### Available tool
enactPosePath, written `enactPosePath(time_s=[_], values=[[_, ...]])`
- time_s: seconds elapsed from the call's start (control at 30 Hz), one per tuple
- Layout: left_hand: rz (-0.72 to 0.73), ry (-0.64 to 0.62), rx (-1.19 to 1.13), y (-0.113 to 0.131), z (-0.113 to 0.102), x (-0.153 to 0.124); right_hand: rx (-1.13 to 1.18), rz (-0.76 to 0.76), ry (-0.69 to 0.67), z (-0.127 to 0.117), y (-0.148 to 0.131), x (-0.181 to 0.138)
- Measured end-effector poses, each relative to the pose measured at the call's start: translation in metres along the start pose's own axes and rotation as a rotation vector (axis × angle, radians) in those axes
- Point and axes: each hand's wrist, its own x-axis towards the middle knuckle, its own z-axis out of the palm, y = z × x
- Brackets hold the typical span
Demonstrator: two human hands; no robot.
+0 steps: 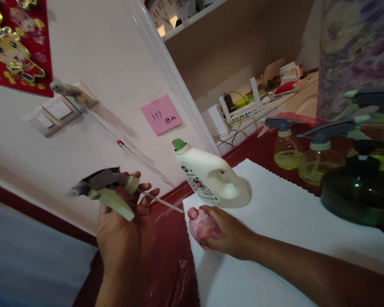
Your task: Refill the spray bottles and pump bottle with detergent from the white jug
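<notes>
Left hand grips sprayer head, dip tube pointing right at open neck of pink bottle clasped by right hand.

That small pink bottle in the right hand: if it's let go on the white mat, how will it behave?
The pink bottle looks empty and thin-walled, so probably light and squeezable. It lies tilted under the right hand; being round, it may roll on the white mat. Its uncapped neck suggests any residue could spill.
</notes>
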Motion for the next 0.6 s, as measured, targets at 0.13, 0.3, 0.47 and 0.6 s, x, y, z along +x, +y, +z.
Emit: enactPosePath(time_s=[0.13, 0.3, 0.47, 0.6], values=[[-0.073, 0.002, 0.024, -0.023, 0.001, -0.003, 0.001, 0.003, -0.002, 0.0, 0.001, 0.0], [-0.154, 0.025, 0.089, -0.046, -0.003, -0.012, 0.002, -0.004, -0.001, -0.001, -0.001, 0.0], [-0.179, 0.016, 0.185, -0.057, -0.004, -0.023, 0.003, -0.023, -0.005, -0.003, -0.005, 0.001], [-0.141, 0.09, 0.098, -0.053, -0.005, -0.02, 0.003, -0.038, -0.008, -0.003, -0.005, 0.002]])
